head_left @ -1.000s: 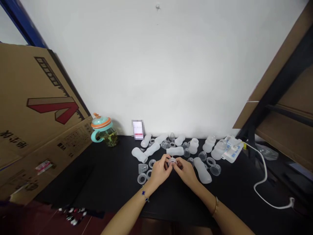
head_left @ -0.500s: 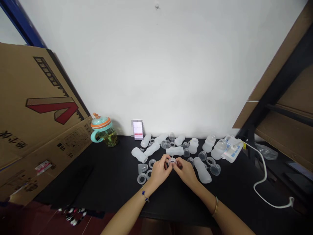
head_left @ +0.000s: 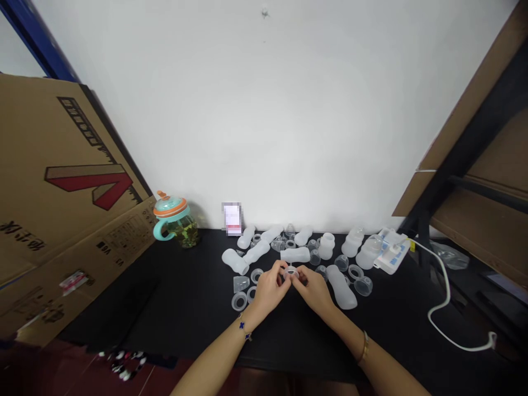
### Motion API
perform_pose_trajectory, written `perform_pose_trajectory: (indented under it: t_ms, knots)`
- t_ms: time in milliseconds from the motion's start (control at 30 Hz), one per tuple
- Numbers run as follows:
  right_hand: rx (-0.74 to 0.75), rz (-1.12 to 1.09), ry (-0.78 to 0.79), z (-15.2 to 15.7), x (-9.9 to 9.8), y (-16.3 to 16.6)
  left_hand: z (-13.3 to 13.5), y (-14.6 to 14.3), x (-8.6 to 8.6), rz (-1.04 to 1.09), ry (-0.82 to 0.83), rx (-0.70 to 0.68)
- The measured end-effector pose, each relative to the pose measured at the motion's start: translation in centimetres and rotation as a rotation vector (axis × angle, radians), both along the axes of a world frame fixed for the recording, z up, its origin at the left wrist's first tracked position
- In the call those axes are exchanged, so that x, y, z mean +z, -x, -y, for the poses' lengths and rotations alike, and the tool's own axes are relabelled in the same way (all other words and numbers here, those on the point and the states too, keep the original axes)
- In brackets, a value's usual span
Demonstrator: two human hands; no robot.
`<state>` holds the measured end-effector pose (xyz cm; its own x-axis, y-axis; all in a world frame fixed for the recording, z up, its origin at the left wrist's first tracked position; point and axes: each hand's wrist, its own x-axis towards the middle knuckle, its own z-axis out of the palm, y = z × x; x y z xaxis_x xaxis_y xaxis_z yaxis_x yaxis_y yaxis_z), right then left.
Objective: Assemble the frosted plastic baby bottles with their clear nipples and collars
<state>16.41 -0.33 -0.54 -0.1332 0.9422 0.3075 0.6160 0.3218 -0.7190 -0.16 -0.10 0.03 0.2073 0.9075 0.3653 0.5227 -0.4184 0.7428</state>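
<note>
Head view, one frame.

- Left hand and right hand meet over the middle of the black surface, fingertips facing each other.
- Between them is a small clear ring, raised just above the surface. Both hands pinch it: the left grip is narrow on its left edge, the right grip narrow on its right edge. Too small to tell whether it is one part or two fitted together.
- Left wrist has a blue-bead bracelet; right wrist has a gold bangle.
- Just behind the ring a frosted bottle lies on its side. A second lying bottle is just beside the right hand, on its outer side.
- Loose rings lie near the left hand, apart from it. More frosted bottles and clear caps are scattered along the back of the surface, towards the wall.
- Back left, a teal cup with an orange lid stands upright, well apart from the hands.
- Far left, a cardboard box leans over the surface edge.
- Back right, a white device with a white cable trailing off to the right.
</note>
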Motion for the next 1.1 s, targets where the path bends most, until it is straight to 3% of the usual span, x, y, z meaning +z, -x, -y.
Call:
perform_pose_trajectory:
  t_ms: [1100]
  knots:
    - [-0.013, 0.041, -0.006, -0.01, 0.01, -0.01, 0.13, 0.09, 0.39, 0.003, 0.045, -0.015]
